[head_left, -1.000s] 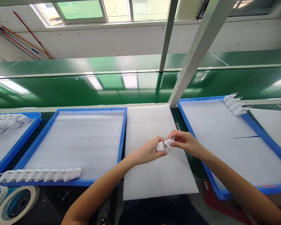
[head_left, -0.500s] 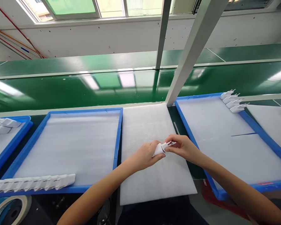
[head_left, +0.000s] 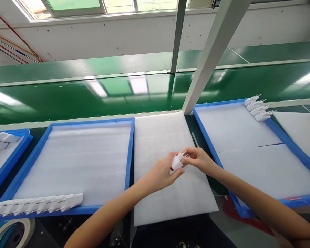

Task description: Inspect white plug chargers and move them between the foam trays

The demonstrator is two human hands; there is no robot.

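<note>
A white plug adapter (head_left: 176, 163) with metal pins is held over the white foam sheet (head_left: 160, 134). My left hand (head_left: 164, 172) is closed round its body, thumb on the near side. At the pin end, the fingers of my right hand (head_left: 196, 159) pinch the adapter. A row of white plug housings (head_left: 38, 205) lies along the near edge of the left blue tray (head_left: 132, 144). Several more white plug adapters (head_left: 258, 109) stand at the far right corner of the right blue tray (head_left: 209, 144), pins pointing right.
A thin metal tool (head_left: 195, 139) lies between the foam sheet and the right tray. Another blue tray (head_left: 23, 137) with white adapters is at the far left. A grey post (head_left: 209, 51) rises behind the sheet. Tape rolls (head_left: 28, 229) sit at the lower left.
The adapter has been turned in my hands, so its body now faces up more and its pins tilt upward. My right fingers have shifted slightly round the pin end.
</note>
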